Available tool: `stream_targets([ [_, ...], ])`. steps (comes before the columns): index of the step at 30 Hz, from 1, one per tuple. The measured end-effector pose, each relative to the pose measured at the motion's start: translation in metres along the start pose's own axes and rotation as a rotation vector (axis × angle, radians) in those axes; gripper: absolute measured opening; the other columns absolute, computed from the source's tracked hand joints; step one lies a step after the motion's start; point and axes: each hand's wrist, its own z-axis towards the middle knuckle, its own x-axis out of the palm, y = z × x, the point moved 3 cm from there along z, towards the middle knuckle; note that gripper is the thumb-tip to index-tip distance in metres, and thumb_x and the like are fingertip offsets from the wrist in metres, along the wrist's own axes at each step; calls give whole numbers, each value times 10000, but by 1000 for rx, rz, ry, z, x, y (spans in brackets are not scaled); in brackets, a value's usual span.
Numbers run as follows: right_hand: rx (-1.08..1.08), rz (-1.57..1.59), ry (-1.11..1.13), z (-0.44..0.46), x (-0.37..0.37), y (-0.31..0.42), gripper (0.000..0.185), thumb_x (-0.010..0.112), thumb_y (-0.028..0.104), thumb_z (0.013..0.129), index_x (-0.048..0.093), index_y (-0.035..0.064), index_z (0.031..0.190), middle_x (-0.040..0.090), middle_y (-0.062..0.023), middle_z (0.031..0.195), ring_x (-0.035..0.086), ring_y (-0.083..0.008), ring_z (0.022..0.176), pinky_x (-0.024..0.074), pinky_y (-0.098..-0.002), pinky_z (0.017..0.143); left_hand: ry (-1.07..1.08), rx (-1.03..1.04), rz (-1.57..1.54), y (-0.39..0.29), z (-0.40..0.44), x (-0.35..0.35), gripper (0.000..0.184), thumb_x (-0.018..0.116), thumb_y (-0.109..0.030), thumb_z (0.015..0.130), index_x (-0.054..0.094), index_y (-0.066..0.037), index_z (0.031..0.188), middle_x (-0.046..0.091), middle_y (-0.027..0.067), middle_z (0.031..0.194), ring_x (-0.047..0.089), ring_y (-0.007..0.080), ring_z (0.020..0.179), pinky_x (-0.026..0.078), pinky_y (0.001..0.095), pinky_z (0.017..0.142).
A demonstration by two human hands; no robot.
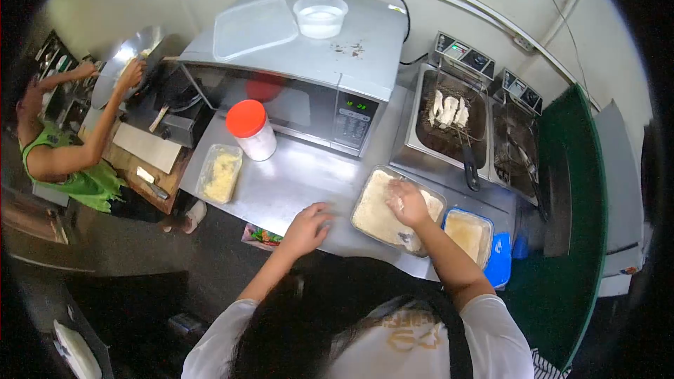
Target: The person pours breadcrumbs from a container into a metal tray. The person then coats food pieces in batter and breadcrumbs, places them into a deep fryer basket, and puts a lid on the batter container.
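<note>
My right hand (408,203) is down in a rectangular tray of pale flour or breading (372,210), its fingers bunched and dusted white. Whatever lies under the fingers is hidden. A small dark patch shows in the tray's near corner. My left hand (307,230) hovers near the front edge of the steel counter (309,182), fingers apart and loosely bent, holding nothing. Right of the tray stands a blue-rimmed container of pale batter or powder (465,233), with a blue lid (499,260) beside it.
Behind the tray, a fryer (414,126) carries a basket holding several white pieces (449,111). A microwave (295,77), red-lidded jar (251,133) and tub of yellow shreds (220,175) stand leftward. At far left, another person (70,147) handles a metal bowl (112,74).
</note>
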Motion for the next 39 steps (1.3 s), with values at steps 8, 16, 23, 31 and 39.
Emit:
stream_targets([
  [8,143,-66,30,1,27,11,565,776,418,696,642,68,1119,600,-135,1174,531,-354,1116,433,-449,954,-23,60,15,12,-7,7,253,641,-94,786,638,-46,1035,554,158,1216,569,348,1080,471,427,916],
  [16,166,148,-46,-1,21,-11,244,634,201,837,669,21,999,665,-205,967,638,-385,899,510,-425,790,-54,91,27,9,-8,8,241,640,-93,786,633,-43,1022,565,152,1177,574,345,1056,474,427,899],
  [23,-27,35,19,0,4,15,469,692,342,818,629,-1,1131,636,-197,1131,598,-369,1057,469,-425,908,-35,68,-27,18,-16,8,236,639,-93,782,632,-41,1012,575,153,1153,572,351,1059,467,430,908],
  [31,115,-86,29,-10,25,15,452,713,398,796,660,75,1108,659,-165,1087,629,-322,991,508,-404,831,-35,85,19,3,-4,13,235,622,-74,803,646,-38,1033,581,159,1188,577,356,1057,471,430,902],
  [39,518,77,75,-6,-17,21,499,433,464,957,721,57,988,682,-212,879,656,-389,806,512,-455,762,-3,50,14,1,-14,4,201,614,-72,810,640,-15,1001,566,160,1199,580,342,1069,467,405,919],
])
